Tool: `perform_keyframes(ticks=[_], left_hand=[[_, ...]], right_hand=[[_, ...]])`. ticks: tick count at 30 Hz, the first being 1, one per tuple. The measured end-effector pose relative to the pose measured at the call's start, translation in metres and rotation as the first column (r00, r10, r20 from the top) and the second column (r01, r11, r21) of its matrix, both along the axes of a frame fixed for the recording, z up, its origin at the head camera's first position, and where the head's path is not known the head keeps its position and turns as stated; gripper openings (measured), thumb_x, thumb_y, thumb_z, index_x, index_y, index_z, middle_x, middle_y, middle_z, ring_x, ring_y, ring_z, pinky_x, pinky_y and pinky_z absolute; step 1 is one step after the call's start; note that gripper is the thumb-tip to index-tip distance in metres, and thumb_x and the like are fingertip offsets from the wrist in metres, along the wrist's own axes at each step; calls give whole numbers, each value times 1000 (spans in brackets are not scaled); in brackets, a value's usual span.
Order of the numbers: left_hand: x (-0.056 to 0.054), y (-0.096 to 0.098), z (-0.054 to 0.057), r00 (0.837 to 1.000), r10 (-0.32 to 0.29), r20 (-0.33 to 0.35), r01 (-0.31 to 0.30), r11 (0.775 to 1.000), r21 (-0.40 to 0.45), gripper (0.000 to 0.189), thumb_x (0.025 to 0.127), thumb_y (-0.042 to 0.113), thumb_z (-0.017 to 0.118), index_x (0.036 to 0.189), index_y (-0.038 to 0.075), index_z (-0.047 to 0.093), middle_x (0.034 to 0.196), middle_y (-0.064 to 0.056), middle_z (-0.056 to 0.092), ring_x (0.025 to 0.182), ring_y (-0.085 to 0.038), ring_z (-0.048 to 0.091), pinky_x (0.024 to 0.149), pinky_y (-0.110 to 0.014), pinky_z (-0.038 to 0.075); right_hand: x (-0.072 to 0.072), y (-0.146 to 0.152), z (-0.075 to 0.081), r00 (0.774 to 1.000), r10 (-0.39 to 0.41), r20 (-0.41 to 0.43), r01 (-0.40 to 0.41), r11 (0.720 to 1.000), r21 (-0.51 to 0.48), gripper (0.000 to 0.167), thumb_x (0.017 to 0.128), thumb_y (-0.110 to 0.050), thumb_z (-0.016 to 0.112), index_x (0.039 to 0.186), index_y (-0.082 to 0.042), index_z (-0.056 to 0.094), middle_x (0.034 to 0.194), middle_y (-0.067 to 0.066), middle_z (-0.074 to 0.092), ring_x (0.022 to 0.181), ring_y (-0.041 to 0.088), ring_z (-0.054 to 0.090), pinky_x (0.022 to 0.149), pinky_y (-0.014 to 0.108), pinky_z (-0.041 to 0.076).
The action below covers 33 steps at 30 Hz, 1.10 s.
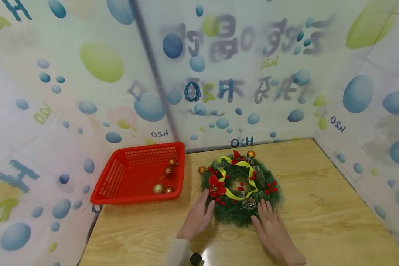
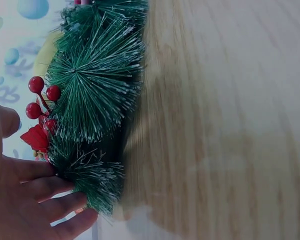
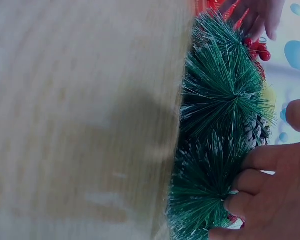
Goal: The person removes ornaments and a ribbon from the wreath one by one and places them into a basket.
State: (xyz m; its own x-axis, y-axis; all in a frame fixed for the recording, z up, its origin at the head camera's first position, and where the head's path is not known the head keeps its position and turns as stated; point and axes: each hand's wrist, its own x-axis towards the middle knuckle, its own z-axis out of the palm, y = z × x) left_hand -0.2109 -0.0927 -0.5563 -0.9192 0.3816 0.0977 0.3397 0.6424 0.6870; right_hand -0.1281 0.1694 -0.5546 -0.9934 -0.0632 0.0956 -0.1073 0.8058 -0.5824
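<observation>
A green wreath [image 1: 241,186] lies flat on the wooden table [image 1: 319,221], trimmed with a yellow ribbon [image 1: 249,173], red berries, a red flower [image 1: 217,186], pine cones and gold balls. My left hand [image 1: 197,218] rests with straight fingers against the wreath's near left edge, close to the flower. My right hand [image 1: 274,231] lies flat with its fingertips on the near right edge beside a pine cone [image 1: 249,202]. In the left wrist view the left fingers [image 2: 45,187] touch the green needles [image 2: 97,105]. In the right wrist view the right fingers [image 3: 262,182] press into the needles [image 3: 217,125].
A red plastic basket [image 1: 119,183] stands at the table's back left corner with several gold balls [image 1: 167,171] inside. Patterned plastic sheets wall the table at the back, left and right. Bare wood lies right of the wreath.
</observation>
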Motion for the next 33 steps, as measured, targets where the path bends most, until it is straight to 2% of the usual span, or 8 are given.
perform_keyframes(ticks=[10, 14, 18, 25, 33], left_hand=[[13, 11, 0, 1000, 0, -6, 0, 999, -34, 67, 110, 45, 33, 157, -3, 28, 164, -20, 30, 150, -39, 34, 122, -53, 30], [19, 15, -1, 999, -12, -39, 10, 998, -57, 65, 110, 41, 35, 156, -6, 30, 161, -23, 34, 147, -40, 37, 119, -55, 34], [25, 21, -3, 997, -22, -77, 16, 996, -84, 65, 110, 39, 36, 154, -8, 31, 160, -26, 35, 146, -43, 38, 118, -56, 35], [39, 31, -5, 994, 1, -112, -15, 992, -125, 63, 109, 36, 40, 155, -6, 31, 160, -24, 36, 145, -45, 38, 117, -57, 36], [49, 38, -10, 991, 9, -136, -25, 992, -120, 62, 109, 36, 41, 156, -4, 32, 160, -20, 37, 146, -41, 39, 118, -54, 37]], right_hand=[[-19, 21, 5, 999, -7, 39, 7, 1000, -9, 67, 111, -42, 33, 150, 12, 35, 161, 30, 26, 150, 51, 21, 113, 78, 16], [-27, 31, 8, 999, -5, 52, 8, 999, -48, 67, 111, -43, 32, 149, 11, 38, 160, 29, 28, 149, 51, 22, 113, 78, 16], [-35, 39, 10, 999, -14, 46, 16, 999, -45, 66, 111, -43, 31, 146, 12, 43, 158, 30, 33, 148, 52, 26, 111, 79, 18], [-43, 47, 11, 999, -15, 42, 17, 999, -43, 66, 112, -42, 29, 146, 12, 43, 157, 31, 34, 147, 53, 26, 111, 79, 19], [-47, 53, 8, 998, 0, 68, 5, 998, -65, 67, 112, -43, 27, 149, 12, 39, 159, 32, 28, 148, 54, 21, 110, 80, 17]])
